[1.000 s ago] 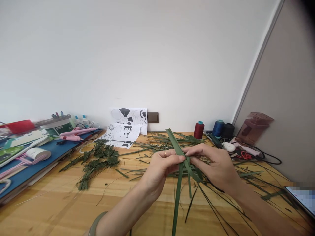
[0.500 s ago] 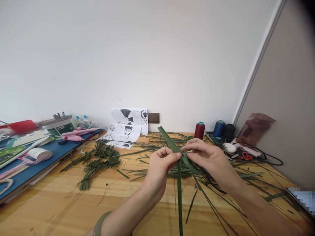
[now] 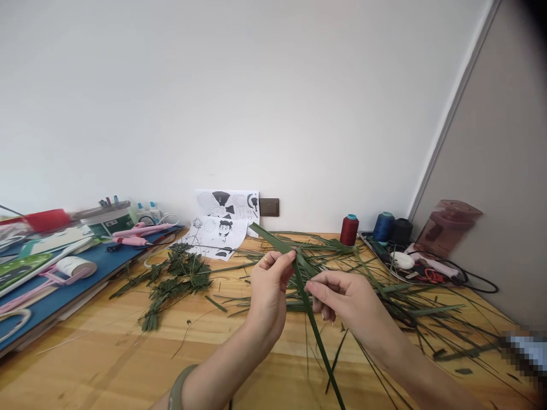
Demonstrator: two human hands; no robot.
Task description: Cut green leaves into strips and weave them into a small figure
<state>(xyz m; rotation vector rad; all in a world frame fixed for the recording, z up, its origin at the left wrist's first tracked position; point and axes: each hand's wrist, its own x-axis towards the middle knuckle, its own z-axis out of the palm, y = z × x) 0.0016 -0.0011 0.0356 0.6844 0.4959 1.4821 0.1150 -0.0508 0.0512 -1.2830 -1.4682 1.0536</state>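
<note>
Near the middle of the view, my left hand (image 3: 271,287) pinches green leaf strips (image 3: 272,239) where they cross, thumb on top. One wide end points up and left; a long narrow strip (image 3: 318,336) hangs down toward the front edge. My right hand (image 3: 348,296) is just right of the long strip, below the crossing, its thumb and index finger pressed together. Whether a strip is between those fingertips is too small to tell. Beneath the hands lie many loose green strips (image 3: 431,310) on the wooden table (image 3: 128,364).
Woven green leaf pieces (image 3: 179,279) and printed sheets (image 3: 222,230) lie at left centre. A blue mat (image 3: 102,259) holds a pink glue gun (image 3: 137,233) and a tub (image 3: 106,219). Red thread (image 3: 349,230) and blue thread (image 3: 383,228) stand behind, near a pink bottle (image 3: 448,228).
My right hand has moved down and away from the crossing. My left hand has shifted slightly left with the strips, and the long strip now slants down to the right. The view has shifted slightly.
</note>
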